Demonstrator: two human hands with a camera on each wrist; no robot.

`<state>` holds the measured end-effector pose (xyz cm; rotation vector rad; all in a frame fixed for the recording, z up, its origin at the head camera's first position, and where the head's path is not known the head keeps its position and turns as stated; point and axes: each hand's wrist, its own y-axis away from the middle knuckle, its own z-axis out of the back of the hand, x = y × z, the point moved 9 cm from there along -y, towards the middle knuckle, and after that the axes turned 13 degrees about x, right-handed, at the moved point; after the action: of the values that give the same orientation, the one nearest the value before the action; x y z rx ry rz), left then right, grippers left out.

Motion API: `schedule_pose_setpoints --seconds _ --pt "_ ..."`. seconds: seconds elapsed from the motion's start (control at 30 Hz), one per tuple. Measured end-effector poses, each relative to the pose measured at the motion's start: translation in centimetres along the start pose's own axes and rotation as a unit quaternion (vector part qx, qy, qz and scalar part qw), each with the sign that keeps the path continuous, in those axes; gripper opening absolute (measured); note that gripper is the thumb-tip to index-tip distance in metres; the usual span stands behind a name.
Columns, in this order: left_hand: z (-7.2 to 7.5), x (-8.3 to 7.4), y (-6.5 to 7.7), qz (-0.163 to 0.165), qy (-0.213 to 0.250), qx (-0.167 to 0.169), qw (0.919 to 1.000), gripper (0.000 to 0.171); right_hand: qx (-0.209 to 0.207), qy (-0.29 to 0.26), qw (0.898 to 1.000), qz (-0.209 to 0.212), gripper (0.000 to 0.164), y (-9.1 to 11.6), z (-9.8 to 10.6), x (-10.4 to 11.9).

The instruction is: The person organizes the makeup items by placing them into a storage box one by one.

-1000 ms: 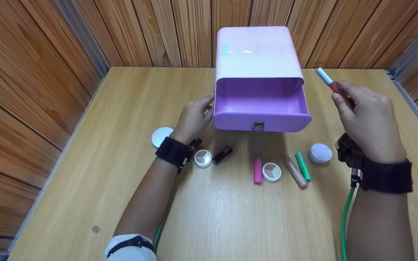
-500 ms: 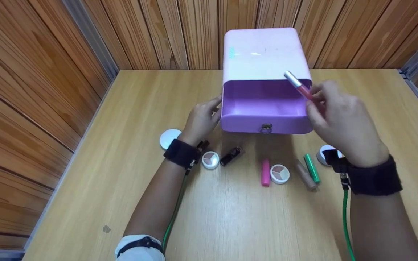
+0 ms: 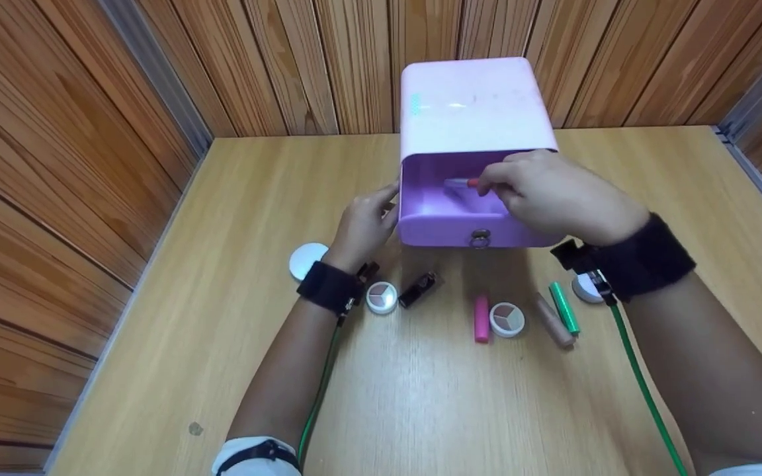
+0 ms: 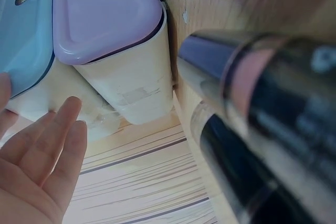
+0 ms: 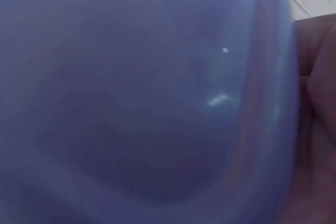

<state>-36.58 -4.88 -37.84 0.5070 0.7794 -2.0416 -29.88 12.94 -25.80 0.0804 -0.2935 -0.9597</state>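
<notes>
A pink drawer box (image 3: 473,106) stands at the back with its purple drawer (image 3: 444,231) pulled out. My right hand (image 3: 553,192) reaches into that drawer and pinches a lip gloss tube (image 3: 462,182), red with a silvery cap. In the right wrist view the purple drawer front (image 5: 131,103) fills most of the picture and hides the tube. My left hand (image 3: 366,221) is at the box's left side, fingertips right at its wall. The left wrist view shows that hand (image 4: 42,156) with fingers extended beside a blue lower drawer (image 4: 26,30).
On the table before the box lie a black lipstick (image 3: 419,289), a pink tube (image 3: 481,318), two eyeshadow pots (image 3: 381,298), a greyish-brown tube (image 3: 554,320) and a green tube (image 3: 564,307). A white round lid (image 3: 307,261) is by my left wrist, a round jar (image 3: 586,288) under my right.
My right hand has moved left from beside the box into the open drawer, carrying the lip gloss tube. My left hand has stayed at the box's side.
</notes>
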Motion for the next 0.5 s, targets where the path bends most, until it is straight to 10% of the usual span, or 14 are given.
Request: schedule_pose_setpoints --seconds 0.5 --pt "-0.3 0.1 -0.7 0.026 -0.002 0.016 0.9995 0.041 0.130 0.043 0.990 0.014 0.031 -3.3 0.2 2.3"
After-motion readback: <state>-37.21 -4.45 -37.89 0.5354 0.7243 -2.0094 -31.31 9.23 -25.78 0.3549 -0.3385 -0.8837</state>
